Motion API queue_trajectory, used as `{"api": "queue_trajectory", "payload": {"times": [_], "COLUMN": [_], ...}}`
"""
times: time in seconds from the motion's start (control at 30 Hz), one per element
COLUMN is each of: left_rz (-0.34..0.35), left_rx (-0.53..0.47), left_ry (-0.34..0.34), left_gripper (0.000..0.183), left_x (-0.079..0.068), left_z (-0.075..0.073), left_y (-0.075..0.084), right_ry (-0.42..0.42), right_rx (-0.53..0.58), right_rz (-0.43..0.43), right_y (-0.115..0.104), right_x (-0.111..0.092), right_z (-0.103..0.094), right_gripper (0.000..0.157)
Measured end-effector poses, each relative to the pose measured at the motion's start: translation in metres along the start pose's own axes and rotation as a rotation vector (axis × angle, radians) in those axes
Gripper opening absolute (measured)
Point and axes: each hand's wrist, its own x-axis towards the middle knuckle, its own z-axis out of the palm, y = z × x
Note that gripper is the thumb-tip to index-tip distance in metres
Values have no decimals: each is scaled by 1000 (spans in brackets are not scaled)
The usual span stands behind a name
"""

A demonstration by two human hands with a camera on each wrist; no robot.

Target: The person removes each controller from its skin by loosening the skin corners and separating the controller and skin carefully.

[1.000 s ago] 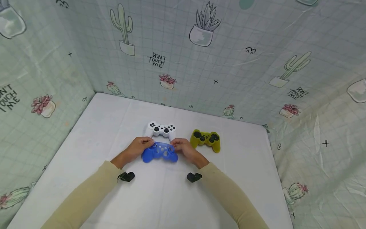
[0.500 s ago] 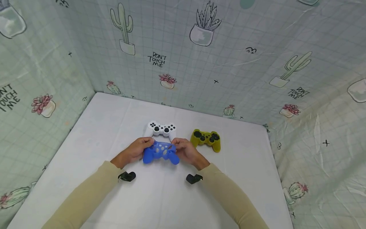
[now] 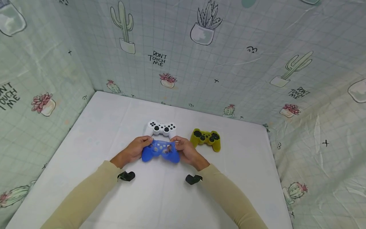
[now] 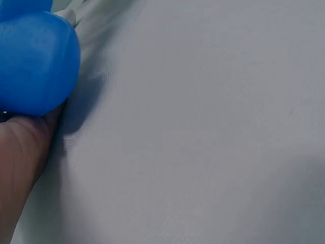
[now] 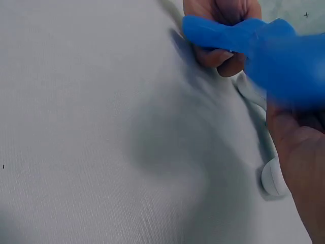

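A blue silicone controller cover [image 3: 172, 156] with cut-out holes is held up by both hands over the white table. My left hand [image 3: 135, 149] pinches its left top edge, thumb on top. At the opposite top corner my right hand [image 3: 187, 151] grips it, and the fingers behind show partly through the holes. Just beyond the cover lies a white game controller [image 3: 161, 128], its handles partly hidden by the hands. In the left wrist view one rounded grip of the cover [image 4: 35, 61] hides most of the fingers. The right wrist view shows the cover [image 5: 289, 66] between both hands.
A yellow-green game controller [image 3: 205, 140] with black sticks and buttons lies to the right of the right hand. The white table [image 3: 246, 165] is walled in by cactus-print cloth [image 3: 177, 63] at the back and sides.
Both hands keep hold of the blue cover. Its handles tilted down and then back up slightly, and its right side is turned and stretched a little wider. Both controllers on the table stay put.
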Motion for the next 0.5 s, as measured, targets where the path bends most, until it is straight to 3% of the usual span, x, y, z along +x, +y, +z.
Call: {"api": "queue_trajectory", "payload": {"times": [0.2, 0.33, 0.5], "left_rz": [-25, -32, -35], "left_rx": [-33, -44, -95], "left_ry": [-38, -122, -277], "left_gripper": [23, 25, 26], "left_x": [0, -3, -4], "left_z": [-3, -3, 1], "left_y": [2, 5, 10], "right_ry": [-96, -68, 0], "right_rx": [45, 48, 15], "right_rz": [11, 13, 59], "right_y": [1, 3, 8], "right_x": [0, 4, 8], "right_z": [-6, -12, -16], "right_gripper": [26, 26, 21]}}
